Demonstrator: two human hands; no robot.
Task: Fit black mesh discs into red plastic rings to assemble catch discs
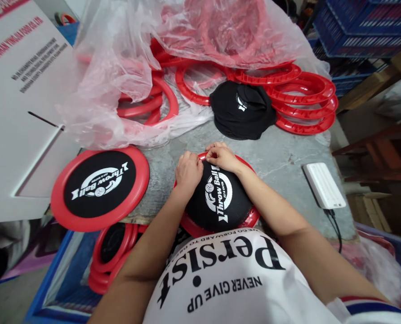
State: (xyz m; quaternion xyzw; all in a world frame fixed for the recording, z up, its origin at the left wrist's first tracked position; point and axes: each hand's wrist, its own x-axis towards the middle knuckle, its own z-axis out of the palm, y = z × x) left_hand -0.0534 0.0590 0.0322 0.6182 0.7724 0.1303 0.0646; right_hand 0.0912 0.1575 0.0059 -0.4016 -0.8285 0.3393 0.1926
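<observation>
Red disc (220, 202) rim pinched by curled fingers (214, 152)

Even, soft daylight, glare on the plastic bag (126, 58), strong wide-angle bending at the edges, centre sharp.

At six o'clock on the table, the disc (220, 198) is showing "Throw Ball" in white around a small ball logo; a tiny line beside it is proving too small to read. At eight o'clock, a second disc (99, 184) is carrying the same print. The shirt (241, 279) is displaying "Persist" and "NEVER GIVE UP". At ten o'clock, the carton (15, 135) is bearing red "DONGGUAN YINGJIA FOOD CO.,LTD"; its black lines are blurring out. At twelve, the cloth (241, 112) is showing an unreadable white mark.
</observation>
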